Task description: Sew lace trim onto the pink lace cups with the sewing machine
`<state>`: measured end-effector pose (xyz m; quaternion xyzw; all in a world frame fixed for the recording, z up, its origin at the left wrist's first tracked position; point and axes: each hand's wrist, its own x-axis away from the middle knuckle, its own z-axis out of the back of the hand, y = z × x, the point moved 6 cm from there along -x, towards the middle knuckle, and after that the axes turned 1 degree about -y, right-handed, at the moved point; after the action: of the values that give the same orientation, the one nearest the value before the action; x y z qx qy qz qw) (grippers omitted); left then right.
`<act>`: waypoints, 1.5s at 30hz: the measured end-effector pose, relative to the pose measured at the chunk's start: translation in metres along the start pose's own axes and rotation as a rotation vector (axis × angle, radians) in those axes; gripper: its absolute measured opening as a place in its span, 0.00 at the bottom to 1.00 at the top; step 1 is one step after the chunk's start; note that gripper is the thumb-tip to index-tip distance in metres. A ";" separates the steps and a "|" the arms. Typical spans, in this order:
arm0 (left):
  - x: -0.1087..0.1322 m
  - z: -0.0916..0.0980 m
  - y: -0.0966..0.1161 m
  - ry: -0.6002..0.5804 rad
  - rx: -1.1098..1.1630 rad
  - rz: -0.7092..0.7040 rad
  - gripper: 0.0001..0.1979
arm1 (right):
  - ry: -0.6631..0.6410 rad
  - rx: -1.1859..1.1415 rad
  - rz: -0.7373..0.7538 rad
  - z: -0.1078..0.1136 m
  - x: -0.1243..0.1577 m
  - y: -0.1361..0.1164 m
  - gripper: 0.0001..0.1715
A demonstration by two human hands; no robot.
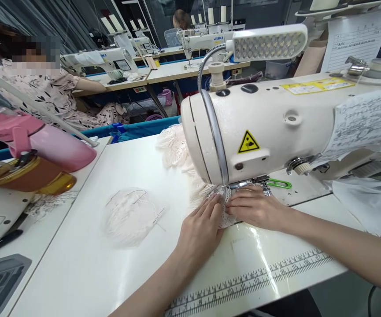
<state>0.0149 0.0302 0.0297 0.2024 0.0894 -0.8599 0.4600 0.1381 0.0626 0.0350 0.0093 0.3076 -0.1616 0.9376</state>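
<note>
A sewing machine [259,127] stands at the right, its head above a piece of pale lace fabric [195,189]. My left hand [200,226] presses the fabric from the left of the needle area, fingers together and bent. On the other side, my right hand [258,207] has its closed fingers on a narrow lace trim [227,196]. The two hands almost meet at the machine's foot, which is mostly hidden. More of the pale lace bunches up behind the machine head.
A loose heap of white lace [134,215] lies on the table [87,255] to the left. A pink tumbler [54,141] and an amber cup [28,174] stand further left. A printed ruler [243,281] runs along the front edge. Another person [41,92] sits beyond.
</note>
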 end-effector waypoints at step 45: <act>-0.005 -0.005 0.006 0.028 -0.029 -0.190 0.13 | -0.021 0.450 -0.143 0.011 0.004 0.014 0.15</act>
<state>0.0234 0.0324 0.0272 0.1983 0.1267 -0.8954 0.3781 0.1514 0.0730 0.0404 0.1946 0.2539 -0.2921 0.9013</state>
